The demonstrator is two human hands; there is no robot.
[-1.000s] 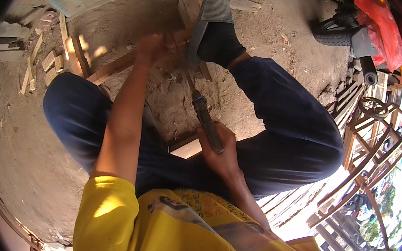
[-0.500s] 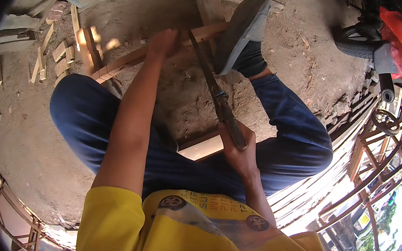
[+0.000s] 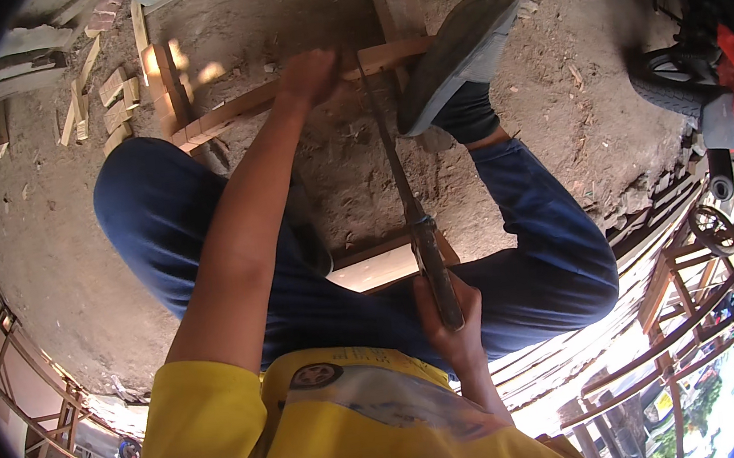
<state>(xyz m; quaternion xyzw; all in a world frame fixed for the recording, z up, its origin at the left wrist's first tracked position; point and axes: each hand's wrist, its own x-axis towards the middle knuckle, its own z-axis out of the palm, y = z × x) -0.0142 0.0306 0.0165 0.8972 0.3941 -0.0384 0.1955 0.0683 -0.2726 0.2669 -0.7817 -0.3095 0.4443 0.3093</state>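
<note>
Head camera, looking straight down at a person in a yellow shirt [image 3: 335, 438] and dark blue trousers [image 3: 530, 248], crouched over bare dusty ground [image 3: 57, 261].

The left hand [image 3: 308, 76] is stretched forward, its fingers closed over a long pale wooden batten [image 3: 238, 108] that lies across the ground from left to upper right. The right hand [image 3: 450, 319] sits close to the body, wrapped tight around the dark wooden handle of a narrow-bladed handsaw [image 3: 410, 215]. The saw's thin steel blade runs up and away from that fist and meets the batten just to the right of the left hand. A foot in a grey rubber sandal [image 3: 456, 54] presses down on the batten to the right of the blade, so the blade stands between hand and foot. A short upright block of pale wood [image 3: 397, 2] shows just behind the sandal.

Compared with half a second ago, the saw handle and right fist have drawn back toward the body and sit lower in the picture, with more blade showing between fist and batten. The left hand keeps its hold at the same place on the batten, and the sandal remains on the wood.

Short wooden offcuts [image 3: 116, 99] are scattered on the ground at upper left. A metal-framed structure [image 3: 704, 283] and a black tyre [image 3: 669, 85] lie at the right edge.
</note>
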